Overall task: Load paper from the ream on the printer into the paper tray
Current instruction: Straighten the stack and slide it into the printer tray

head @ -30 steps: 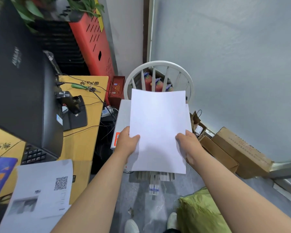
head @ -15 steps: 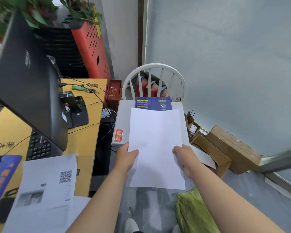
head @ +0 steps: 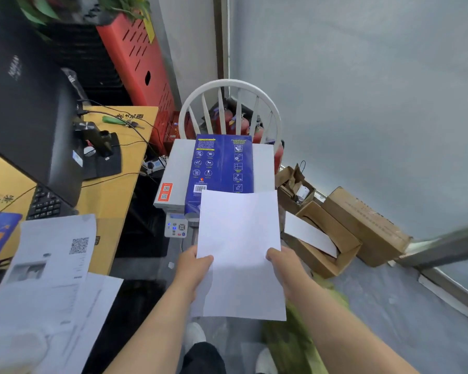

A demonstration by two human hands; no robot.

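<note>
I hold a stack of white paper [head: 239, 249] flat in front of me, below the printer's front. My left hand [head: 193, 268] grips its left edge and my right hand [head: 284, 268] grips its right edge. The white printer [head: 173, 171] sits on a white chair, and a blue paper ream [head: 222, 166] lies on its lid. The printer's small control panel [head: 176, 226] shows at its lower front left. The paper hides the printer's front, so the paper tray is not visible.
A yellow desk [head: 111, 184] on the left carries a black monitor [head: 30, 109], a keyboard [head: 45, 203], cables and printed sheets [head: 52, 263]. Open cardboard boxes [head: 335, 233] stand on the floor at right by the wall. A green cloth [head: 289, 338] lies near my feet.
The paper came down and toward me, away from the printer top. This uncovered the blue ream on the lid. Both hands kept their grip on the sheet edges.
</note>
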